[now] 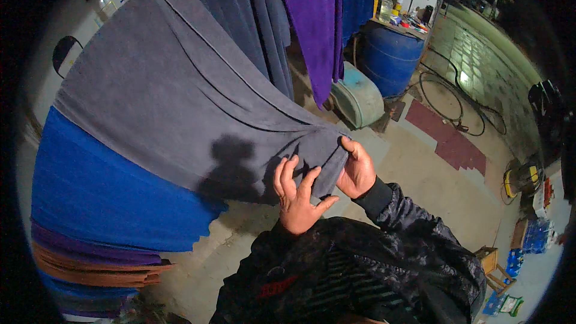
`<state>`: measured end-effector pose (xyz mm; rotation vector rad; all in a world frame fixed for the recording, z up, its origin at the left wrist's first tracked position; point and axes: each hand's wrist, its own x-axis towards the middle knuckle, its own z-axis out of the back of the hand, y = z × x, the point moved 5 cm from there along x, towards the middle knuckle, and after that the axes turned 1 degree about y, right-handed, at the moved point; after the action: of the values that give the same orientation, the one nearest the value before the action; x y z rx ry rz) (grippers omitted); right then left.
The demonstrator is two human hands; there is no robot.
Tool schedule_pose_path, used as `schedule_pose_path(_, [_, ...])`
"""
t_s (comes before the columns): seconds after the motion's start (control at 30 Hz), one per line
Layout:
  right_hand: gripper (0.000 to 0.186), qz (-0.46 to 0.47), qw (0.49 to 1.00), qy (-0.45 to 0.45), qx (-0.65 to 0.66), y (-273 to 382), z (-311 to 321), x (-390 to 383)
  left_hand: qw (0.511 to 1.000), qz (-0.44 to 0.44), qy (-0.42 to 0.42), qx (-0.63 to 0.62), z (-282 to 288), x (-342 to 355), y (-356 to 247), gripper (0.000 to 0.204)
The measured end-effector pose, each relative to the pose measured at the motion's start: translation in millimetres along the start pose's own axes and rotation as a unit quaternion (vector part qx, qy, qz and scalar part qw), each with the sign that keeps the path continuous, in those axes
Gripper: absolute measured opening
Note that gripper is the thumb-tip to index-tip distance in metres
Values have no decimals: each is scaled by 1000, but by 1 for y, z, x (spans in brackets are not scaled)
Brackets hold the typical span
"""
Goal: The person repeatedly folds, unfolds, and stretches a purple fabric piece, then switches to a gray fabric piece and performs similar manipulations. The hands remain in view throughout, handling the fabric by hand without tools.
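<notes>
A large grey towel [156, 84] hangs from the upper left and is drawn out toward me, its near end gathered in folds. My right hand [358, 171] grips its near corner, thumb on top and fingers behind the cloth. My left hand [297, 201] is open, fingers spread and bent against the folds beside that corner. A dark shadow falls on the grey cloth left of my hands. Beneath the towel's lower edge hangs a blue towel [114, 186].
More towels hang around: brown [102, 267] at lower left, purple [312, 18] and dark grey [246, 18] behind. A blue barrel [390, 60] carries bottles; a pale plastic container [360, 99] lies before it. A black hose [447, 93] coils on the floor. A wooden stool [495, 270] stands lower right.
</notes>
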<state>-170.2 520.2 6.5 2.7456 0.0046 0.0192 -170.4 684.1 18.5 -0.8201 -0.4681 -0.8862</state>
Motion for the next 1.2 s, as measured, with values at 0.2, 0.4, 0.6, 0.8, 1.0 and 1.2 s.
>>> schedule_pose_path(0.2, [48,12,1000,6,-4,0,3,5,997,54,3,-61,-17,0,17,40])
schedule_pose_path(0.4, [38,36,990,-70,-115,8,39,9,910,277,24,-309,-41,-11,32,29])
schedule_pose_path(0.6, [33,30,957,-107,-269,13,67,-5,824,333,24,-457,-43,12,45,17])
schedule_pose_path(0.8, [60,65,909,28,-410,-5,48,-26,776,341,43,-528,-45,22,39,29])
schedule_pose_path(1.0, [72,124,848,27,-514,-11,37,-29,758,303,92,-570,-42,36,31,41])
schedule_pose_path(1.2, [32,72,857,-14,-510,-12,46,-28,805,156,184,-542,-30,45,8,47])
